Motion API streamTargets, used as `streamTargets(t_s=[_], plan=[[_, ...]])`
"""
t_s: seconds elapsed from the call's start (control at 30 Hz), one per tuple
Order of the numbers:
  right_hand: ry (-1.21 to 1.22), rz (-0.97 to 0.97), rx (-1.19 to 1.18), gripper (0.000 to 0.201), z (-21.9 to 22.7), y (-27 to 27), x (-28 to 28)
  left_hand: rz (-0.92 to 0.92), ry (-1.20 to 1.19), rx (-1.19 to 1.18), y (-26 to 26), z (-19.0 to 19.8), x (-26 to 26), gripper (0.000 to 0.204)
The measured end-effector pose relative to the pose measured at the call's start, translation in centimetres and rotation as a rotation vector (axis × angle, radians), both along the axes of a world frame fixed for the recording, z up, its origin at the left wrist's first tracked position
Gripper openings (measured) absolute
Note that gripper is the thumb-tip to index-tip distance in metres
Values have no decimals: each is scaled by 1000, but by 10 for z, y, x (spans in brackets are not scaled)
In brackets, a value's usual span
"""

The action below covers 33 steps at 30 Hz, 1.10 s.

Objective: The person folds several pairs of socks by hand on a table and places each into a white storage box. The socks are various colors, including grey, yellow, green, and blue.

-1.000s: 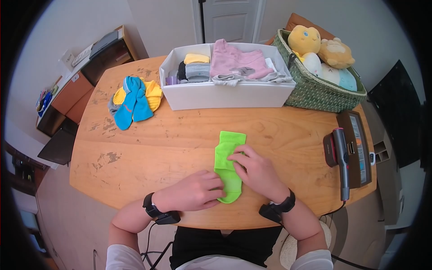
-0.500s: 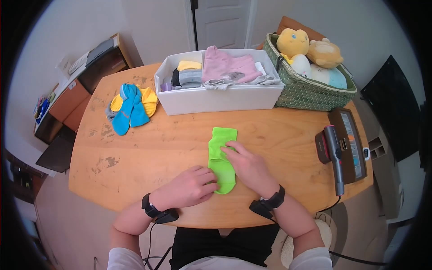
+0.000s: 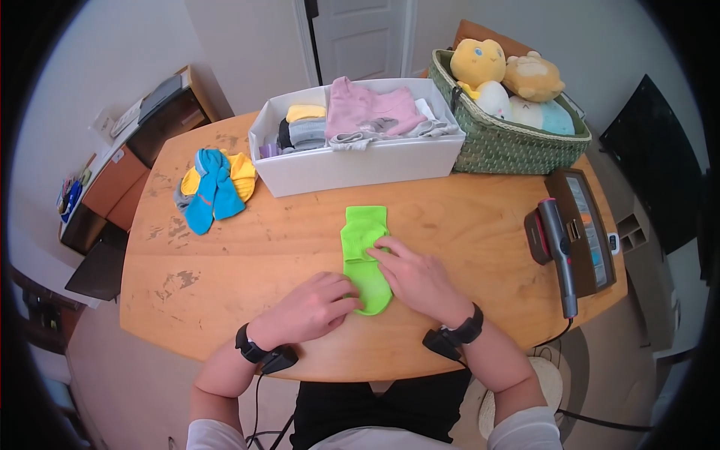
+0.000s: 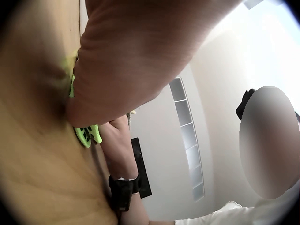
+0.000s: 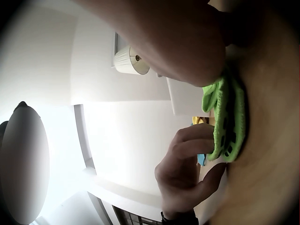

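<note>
Green sock [image 3: 366,282] shifted toward box [image 3: 364,165], left fingers [image 3: 328,295] pinching its edge, right fingers [image 3: 410,273] touching, grip unclear, basket [image 3: 506,144] beyond

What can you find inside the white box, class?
Inside the white box are a pink garment, yellow cloth, grey cloth and something purple. Whatever lies beneath them is covered, and the front wall hides the lower part.

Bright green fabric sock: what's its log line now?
green sock | on wooden table | left hand pinches edge near toe | right hand touches upper part
</note>
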State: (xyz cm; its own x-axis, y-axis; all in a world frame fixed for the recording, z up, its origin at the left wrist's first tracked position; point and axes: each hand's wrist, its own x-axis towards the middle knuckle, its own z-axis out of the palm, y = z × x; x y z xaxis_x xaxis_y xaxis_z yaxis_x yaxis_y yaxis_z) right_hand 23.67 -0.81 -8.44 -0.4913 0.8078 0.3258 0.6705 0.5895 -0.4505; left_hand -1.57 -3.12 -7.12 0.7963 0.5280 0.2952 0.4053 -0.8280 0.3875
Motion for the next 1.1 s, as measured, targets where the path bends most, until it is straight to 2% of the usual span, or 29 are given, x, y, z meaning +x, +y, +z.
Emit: streamTargets(t_s=[0.27, 0.33, 0.37, 0.43, 0.57, 0.63, 0.77, 0.83, 1.1], plan=[[121, -10, 46, 29, -1, -1, -1, 39, -46, 15, 5, -1, 3, 27], [57, 56, -105, 27, 15, -7, 1, 48, -189, 16, 10, -7, 4, 18], [54, 66, -108, 27, 20, -10, 0, 59, -191, 15, 11, -8, 1, 18], [55, 226, -185, 26, 26, -15, -1, 186, -183, -387, 12, -11, -6, 20], [-12, 227, -130, 26, 11, -12, -1, 321, -248, -504, 10, -17, -5, 19], [93, 185, -93, 25, 8, -10, -2, 345, -274, -537, 9, -14, -4, 22], [49, 178, -160, 21, 10, -9, 0, 300, -267, -442, 6, -13, -1, 24], [55, 189, -116, 20, 10, -8, 0, 231, -277, -233, 8, -17, 1, 24], [68, 172, -150, 20, 8, -7, -1, 217, -245, -137, 10, -13, 3, 12]])
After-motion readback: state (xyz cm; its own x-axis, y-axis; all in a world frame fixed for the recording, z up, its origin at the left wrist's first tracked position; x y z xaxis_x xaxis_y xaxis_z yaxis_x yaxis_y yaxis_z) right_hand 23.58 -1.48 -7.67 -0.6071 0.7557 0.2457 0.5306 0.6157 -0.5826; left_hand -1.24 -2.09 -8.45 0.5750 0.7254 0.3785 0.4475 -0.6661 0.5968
